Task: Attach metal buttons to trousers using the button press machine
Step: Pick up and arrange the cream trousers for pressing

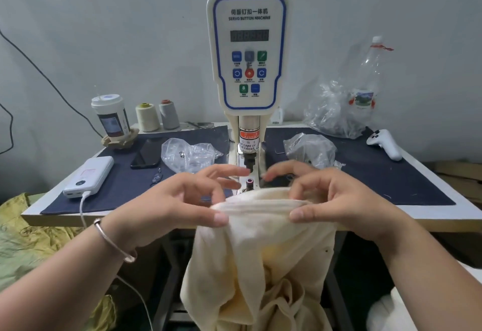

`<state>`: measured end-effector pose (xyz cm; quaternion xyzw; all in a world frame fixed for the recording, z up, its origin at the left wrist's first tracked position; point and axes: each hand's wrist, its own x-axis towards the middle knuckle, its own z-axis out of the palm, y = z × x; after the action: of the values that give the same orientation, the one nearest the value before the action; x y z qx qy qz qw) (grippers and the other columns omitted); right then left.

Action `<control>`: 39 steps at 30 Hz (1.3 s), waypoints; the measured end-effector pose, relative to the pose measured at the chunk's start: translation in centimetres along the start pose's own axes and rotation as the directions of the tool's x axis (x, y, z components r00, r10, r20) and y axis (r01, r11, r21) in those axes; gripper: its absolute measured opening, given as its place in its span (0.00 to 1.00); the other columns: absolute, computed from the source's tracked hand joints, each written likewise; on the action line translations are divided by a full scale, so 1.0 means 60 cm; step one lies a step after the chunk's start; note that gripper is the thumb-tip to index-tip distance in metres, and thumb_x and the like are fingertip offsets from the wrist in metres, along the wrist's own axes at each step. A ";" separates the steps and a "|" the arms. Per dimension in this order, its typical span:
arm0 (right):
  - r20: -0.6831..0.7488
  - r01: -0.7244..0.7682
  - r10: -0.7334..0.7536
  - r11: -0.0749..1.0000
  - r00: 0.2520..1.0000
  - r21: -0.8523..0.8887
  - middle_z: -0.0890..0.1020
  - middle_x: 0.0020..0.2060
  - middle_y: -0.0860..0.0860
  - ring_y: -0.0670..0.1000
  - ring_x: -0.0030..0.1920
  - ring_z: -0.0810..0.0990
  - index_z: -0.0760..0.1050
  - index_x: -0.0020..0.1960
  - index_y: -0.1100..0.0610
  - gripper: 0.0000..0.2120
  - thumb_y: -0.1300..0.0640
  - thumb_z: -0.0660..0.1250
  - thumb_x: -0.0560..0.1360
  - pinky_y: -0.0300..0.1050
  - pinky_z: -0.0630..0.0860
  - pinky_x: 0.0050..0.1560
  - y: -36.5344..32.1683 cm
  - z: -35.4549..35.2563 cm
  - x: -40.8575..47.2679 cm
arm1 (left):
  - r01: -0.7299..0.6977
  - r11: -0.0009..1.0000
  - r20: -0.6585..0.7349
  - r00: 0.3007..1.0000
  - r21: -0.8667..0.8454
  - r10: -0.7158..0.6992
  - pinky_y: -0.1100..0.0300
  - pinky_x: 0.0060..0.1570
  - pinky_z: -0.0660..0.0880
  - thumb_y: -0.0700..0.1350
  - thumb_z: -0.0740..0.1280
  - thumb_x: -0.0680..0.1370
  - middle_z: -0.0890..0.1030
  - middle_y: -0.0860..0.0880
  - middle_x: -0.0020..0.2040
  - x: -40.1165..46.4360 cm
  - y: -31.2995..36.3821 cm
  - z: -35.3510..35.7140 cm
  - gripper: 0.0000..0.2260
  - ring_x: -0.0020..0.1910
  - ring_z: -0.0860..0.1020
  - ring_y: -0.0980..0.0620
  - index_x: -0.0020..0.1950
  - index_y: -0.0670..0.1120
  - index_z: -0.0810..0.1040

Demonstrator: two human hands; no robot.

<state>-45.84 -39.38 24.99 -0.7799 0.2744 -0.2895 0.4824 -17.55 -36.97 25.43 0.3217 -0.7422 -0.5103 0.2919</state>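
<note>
Cream trousers (258, 252) hang from the table's front edge, their waistband lifted just in front of the button press machine (249, 51). My left hand (182, 203) pinches the waistband's left end between thumb and fingers. My right hand (328, 197) pinches its right end the same way, the other fingers spread and slightly blurred. The machine's lower die (249, 181) shows between my hands, under the upper punch (249, 162). No metal button can be made out on the die or the cloth.
A dark mat (391, 174) covers the table. On the left lie a power bank (90, 176) with cable, a phone (147, 152), a plastic bag (187, 154), a cup (110, 118) and thread cones (147, 117). On the right sit another bag (310, 149), a controller (384, 143) and a bottle (365, 88).
</note>
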 end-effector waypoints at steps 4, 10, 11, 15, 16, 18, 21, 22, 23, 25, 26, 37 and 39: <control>-0.053 0.117 -0.105 0.925 0.993 0.361 0.79 0.62 0.56 0.57 0.66 0.75 0.76 0.37 0.59 0.06 0.63 0.72 0.71 0.44 0.76 0.57 0.009 0.008 0.003 | -0.036 0.946 -0.038 0.999 -0.322 0.025 0.54 0.51 0.76 0.49 0.74 0.74 0.79 0.41 0.59 0.003 -0.015 0.016 0.12 0.54 0.79 0.42 0.42 0.43 0.76; -0.094 -0.024 0.079 0.874 0.992 0.484 0.77 0.34 0.55 0.50 0.33 0.75 0.74 0.39 0.60 0.07 0.58 0.70 0.71 0.38 0.72 0.33 0.028 0.016 0.010 | -0.031 0.971 -0.218 0.976 -0.237 -0.022 0.63 0.35 0.74 0.51 0.71 0.75 0.79 0.42 0.40 0.017 -0.033 0.031 0.11 0.35 0.76 0.49 0.45 0.44 0.75; -0.101 -0.040 0.105 0.862 0.989 0.505 0.77 0.34 0.56 0.50 0.32 0.75 0.74 0.40 0.61 0.07 0.59 0.69 0.72 0.37 0.72 0.33 0.032 0.022 0.013 | -0.029 0.977 -0.248 0.969 -0.213 -0.025 0.62 0.35 0.73 0.51 0.71 0.75 0.79 0.42 0.39 0.019 -0.039 0.032 0.12 0.36 0.75 0.48 0.45 0.44 0.75; -0.167 -0.123 0.248 0.833 0.954 0.539 0.78 0.34 0.56 0.49 0.33 0.76 0.75 0.41 0.61 0.07 0.58 0.69 0.74 0.38 0.73 0.34 0.060 0.042 0.027 | 0.016 0.977 -0.350 0.932 -0.214 -0.092 0.60 0.36 0.71 0.48 0.71 0.75 0.78 0.42 0.39 0.031 -0.070 0.034 0.08 0.37 0.74 0.48 0.43 0.45 0.78; -0.189 -0.143 0.284 0.831 0.940 0.537 0.78 0.34 0.56 0.50 0.34 0.76 0.75 0.41 0.61 0.07 0.57 0.68 0.73 0.38 0.73 0.35 0.069 0.044 0.032 | 0.042 0.974 -0.358 0.926 -0.224 -0.122 0.61 0.36 0.71 0.47 0.72 0.75 0.79 0.42 0.38 0.034 -0.079 0.033 0.07 0.37 0.74 0.48 0.42 0.45 0.79; -0.226 -0.168 0.335 0.824 0.915 0.542 0.78 0.34 0.56 0.50 0.35 0.75 0.75 0.41 0.61 0.07 0.57 0.67 0.72 0.40 0.73 0.37 0.086 0.044 0.043 | 0.091 0.963 -0.350 0.919 -0.255 -0.180 0.65 0.35 0.72 0.46 0.73 0.74 0.80 0.45 0.37 0.041 -0.098 0.031 0.06 0.36 0.75 0.51 0.41 0.45 0.81; -0.253 -0.190 0.376 0.817 0.892 0.544 0.79 0.34 0.55 0.50 0.35 0.75 0.76 0.40 0.60 0.06 0.60 0.66 0.75 0.39 0.73 0.38 0.108 0.036 0.065 | 0.110 0.949 -0.337 0.917 -0.296 -0.212 0.66 0.35 0.72 0.49 0.69 0.74 0.79 0.47 0.37 0.055 -0.122 0.025 0.07 0.35 0.75 0.54 0.42 0.46 0.81; -0.263 -0.195 0.382 0.821 0.886 0.536 0.79 0.34 0.54 0.49 0.35 0.76 0.77 0.40 0.60 0.06 0.62 0.66 0.76 0.39 0.73 0.38 0.115 0.034 0.073 | 0.110 0.950 -0.345 0.914 -0.293 -0.213 0.66 0.36 0.72 0.49 0.68 0.75 0.78 0.47 0.38 0.061 -0.129 0.022 0.07 0.36 0.75 0.54 0.43 0.45 0.80; -0.280 -0.199 0.387 0.830 0.879 0.522 0.79 0.34 0.55 0.50 0.36 0.76 0.77 0.40 0.61 0.07 0.62 0.66 0.76 0.39 0.73 0.39 0.122 0.032 0.081 | 0.113 0.954 -0.364 0.907 -0.278 -0.214 0.64 0.37 0.72 0.48 0.68 0.76 0.78 0.46 0.38 0.068 -0.138 0.019 0.08 0.37 0.74 0.53 0.44 0.44 0.79; -0.327 -0.203 0.393 0.849 0.859 0.487 0.79 0.35 0.55 0.50 0.37 0.76 0.77 0.41 0.62 0.06 0.63 0.65 0.77 0.40 0.73 0.41 0.135 0.032 0.098 | 0.122 0.962 -0.414 0.884 -0.244 -0.217 0.60 0.39 0.70 0.47 0.66 0.79 0.77 0.44 0.39 0.081 -0.156 0.013 0.08 0.39 0.73 0.49 0.45 0.43 0.78; -0.350 -0.202 0.394 0.857 0.850 0.474 0.78 0.35 0.55 0.50 0.37 0.75 0.77 0.42 0.63 0.06 0.63 0.65 0.77 0.39 0.73 0.41 0.142 0.033 0.104 | 0.124 0.963 -0.431 0.875 -0.239 -0.219 0.58 0.39 0.70 0.46 0.65 0.81 0.77 0.43 0.40 0.088 -0.165 0.012 0.08 0.39 0.73 0.48 0.45 0.43 0.77; -0.385 -0.175 0.383 0.862 0.840 0.477 0.79 0.31 0.52 0.47 0.33 0.77 0.78 0.39 0.61 0.09 0.63 0.64 0.77 0.37 0.74 0.36 0.191 0.021 0.144 | 0.138 0.988 -0.476 0.866 -0.070 -0.154 0.55 0.39 0.67 0.55 0.65 0.78 0.73 0.46 0.34 0.130 -0.221 -0.023 0.12 0.35 0.70 0.49 0.44 0.46 0.76; -0.362 -0.157 0.378 0.844 0.852 0.513 0.78 0.31 0.53 0.47 0.33 0.75 0.77 0.38 0.61 0.09 0.64 0.63 0.76 0.38 0.73 0.36 0.200 0.017 0.146 | 0.137 0.990 -0.453 0.880 -0.040 -0.140 0.57 0.38 0.67 0.53 0.63 0.81 0.73 0.49 0.34 0.132 -0.229 -0.027 0.11 0.35 0.69 0.52 0.43 0.48 0.75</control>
<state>-40.92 -49.55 15.31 -0.5051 0.4099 -0.4466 0.6144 -18.79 -47.77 13.75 0.4832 -0.6267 -0.4432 0.4212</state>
